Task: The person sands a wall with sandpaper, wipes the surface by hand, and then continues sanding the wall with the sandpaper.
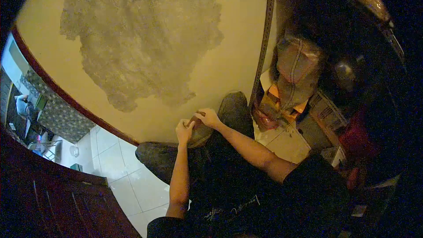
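Observation:
Both my hands are close together between my knees, near the foot of the yellow wall. My left hand has its fingers bent round one end of a small brownish thing, too small to make out. At its other end my right hand holds it with closed fingers. Below the hands a round greyish shape shows between my legs, partly hidden. A large grey patch of bare plaster with ragged edges covers much of the wall.
At the right stand a clear plastic bag, orange packaging and stacked boxes. A dark red door is at the lower left, beside white floor tiles. A person is in the room beyond.

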Motion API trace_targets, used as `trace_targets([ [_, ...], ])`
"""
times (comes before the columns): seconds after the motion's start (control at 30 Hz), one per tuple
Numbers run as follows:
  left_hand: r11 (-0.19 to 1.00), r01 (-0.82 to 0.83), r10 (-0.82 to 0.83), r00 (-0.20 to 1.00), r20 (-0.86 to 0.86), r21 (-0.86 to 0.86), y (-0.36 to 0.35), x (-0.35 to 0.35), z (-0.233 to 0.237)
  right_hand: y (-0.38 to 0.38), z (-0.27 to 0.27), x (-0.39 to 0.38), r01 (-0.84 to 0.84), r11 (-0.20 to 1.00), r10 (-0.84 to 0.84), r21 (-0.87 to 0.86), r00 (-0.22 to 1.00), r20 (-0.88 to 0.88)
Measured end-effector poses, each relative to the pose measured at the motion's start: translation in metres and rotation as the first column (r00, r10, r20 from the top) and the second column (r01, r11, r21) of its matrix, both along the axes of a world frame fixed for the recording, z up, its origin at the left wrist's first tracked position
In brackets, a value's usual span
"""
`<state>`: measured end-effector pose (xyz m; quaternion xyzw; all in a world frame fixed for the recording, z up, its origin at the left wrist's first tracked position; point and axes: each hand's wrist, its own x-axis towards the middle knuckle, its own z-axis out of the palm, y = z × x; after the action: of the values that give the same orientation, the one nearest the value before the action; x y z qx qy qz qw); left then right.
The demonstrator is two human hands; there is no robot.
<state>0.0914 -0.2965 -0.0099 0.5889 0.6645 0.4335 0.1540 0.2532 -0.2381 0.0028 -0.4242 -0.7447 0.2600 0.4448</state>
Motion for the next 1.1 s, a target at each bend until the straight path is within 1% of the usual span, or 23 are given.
trace_targets([
  [0.07, 1.0, -0.002, 0.003, 1.0, 0.03, -0.018, -0.004, 0.004, 0.008, 0.001, 0.002, 0.002, 0.059, 0.987, -0.059, -0.149, 0.998, 0.003],
  [0.1, 0.999, -0.005, 0.007, 0.998, 0.062, -0.036, -0.005, 0.007, 0.014, -0.001, 0.007, 0.003, 0.058, 0.987, -0.059, -0.151, 0.998, 0.003],
  [0.17, 0.999, -0.045, 0.046, 0.997, 0.065, -0.023, -0.005, 0.011, 0.016, -0.006, 0.021, 0.007, 0.017, 0.968, -0.033, -0.251, 0.998, -0.06],
  [0.2, 0.996, -0.084, 0.085, 0.994, 0.068, -0.009, -0.005, 0.012, 0.017, -0.005, 0.02, 0.007, 0.016, 0.967, -0.032, -0.253, 0.998, -0.06],
  [0.23, 0.996, -0.086, 0.087, 0.994, 0.068, -0.012, 0.001, 0.006, 0.004, -0.004, 0.016, 0.006, 0.015, 0.976, -0.047, -0.218, 0.988, -0.146],
  [0.27, 0.996, -0.022, 0.046, 0.961, 0.272, -0.091, 0.009, -0.001, -0.008, -0.002, 0.012, 0.005, 0.017, 0.983, -0.06, -0.184, 0.971, -0.232],
  [0.3, 0.986, 0.056, 0.023, 0.884, 0.467, -0.155, 0.013, -0.005, -0.017, 0.007, -0.001, 0.004, 0.016, 0.982, -0.06, -0.189, 0.971, -0.231],
  [0.37, 0.978, 0.048, 0.053, 0.886, 0.46, -0.205, 0.004, -0.001, -0.001, 0.025, -0.031, 0.003, -0.079, 0.932, -0.016, -0.354, 0.966, -0.258],
  [0.4, 0.968, 0.043, 0.076, 0.888, 0.453, -0.247, 0.002, 0.002, 0.005, 0.018, -0.021, 0.004, -0.077, 0.931, -0.017, -0.356, 0.967, -0.253],
  [0.43, 0.969, 0.046, 0.072, 0.885, 0.46, -0.242, 0.007, 0.0, -0.005, 0.007, 0.001, 0.006, -0.141, 0.918, 0.028, -0.371, 0.955, -0.294],
  [0.47, 0.985, 0.013, 0.055, 0.924, 0.379, -0.175, 0.012, -0.008, -0.023, 0.0, 0.014, 0.007, -0.205, 0.9, 0.07, -0.385, 0.939, -0.336],
  [0.5, 0.994, -0.014, 0.045, 0.955, 0.293, -0.106, 0.012, -0.01, -0.026, 0.002, 0.009, 0.007, -0.202, 0.9, 0.069, -0.388, 0.941, -0.331],
  [0.53, 0.994, -0.013, 0.044, 0.954, 0.298, -0.107, 0.013, -0.01, -0.028, 0.004, 0.005, 0.006, -0.234, 0.871, 0.105, -0.431, 0.947, -0.302],
  [0.57, 0.997, -0.052, 0.062, 0.98, 0.191, -0.056, 0.013, -0.012, -0.03, 0.006, 0.001, 0.006, -0.264, 0.84, 0.143, -0.475, 0.95, -0.276],
  [0.6, 0.996, -0.085, 0.085, 0.993, 0.08, -0.005, 0.01, -0.011, -0.025, 0.005, 0.001, 0.007, -0.263, 0.838, 0.142, -0.478, 0.951, -0.274],
  [0.7, 0.998, -0.058, 0.054, 0.992, 0.113, 0.033, 0.003, -0.005, -0.003, 0.001, 0.01, 0.009, -0.268, 0.841, 0.167, -0.47, 0.955, -0.246],
  [0.77, 0.998, -0.066, 0.066, 0.992, 0.109, 0.004, 0.002, -0.001, 0.011, -0.003, 0.012, 0.01, -0.367, 0.785, 0.191, -0.499, 0.91, -0.369],
  [0.8, 0.997, -0.076, 0.077, 0.992, 0.104, -0.012, 0.002, 0.0, 0.01, -0.001, 0.008, 0.008, -0.366, 0.783, 0.189, -0.502, 0.91, -0.368],
  [0.87, 0.998, -0.069, 0.069, 0.992, 0.105, -0.005, 0.003, -0.001, 0.011, 0.003, -0.001, 0.003, -0.361, 0.732, 0.173, -0.578, 0.919, -0.354],
  [0.93, 0.998, -0.061, 0.06, 0.993, 0.103, 0.005, 0.002, 0.0, 0.015, 0.001, 0.003, 0.005, -0.347, 0.734, 0.165, -0.584, 0.925, -0.342],
  [1.0, 0.987, -0.022, 0.0, 0.99, 0.138, 0.161, -0.001, 0.003, 0.021, 0.002, 0.0, 0.004, -0.335, 0.735, 0.159, -0.59, 0.93, -0.33],
  [1.07, 0.99, -0.034, 0.013, 0.988, 0.153, 0.139, -0.003, 0.005, 0.026, 0.011, -0.015, 0.0, -0.238, 0.753, 0.086, -0.614, 0.96, -0.266],
  [1.1, 0.992, -0.045, 0.025, 0.985, 0.169, 0.115, -0.005, 0.006, 0.03, 0.012, -0.014, 0.001, -0.239, 0.751, 0.086, -0.616, 0.96, -0.267],
])
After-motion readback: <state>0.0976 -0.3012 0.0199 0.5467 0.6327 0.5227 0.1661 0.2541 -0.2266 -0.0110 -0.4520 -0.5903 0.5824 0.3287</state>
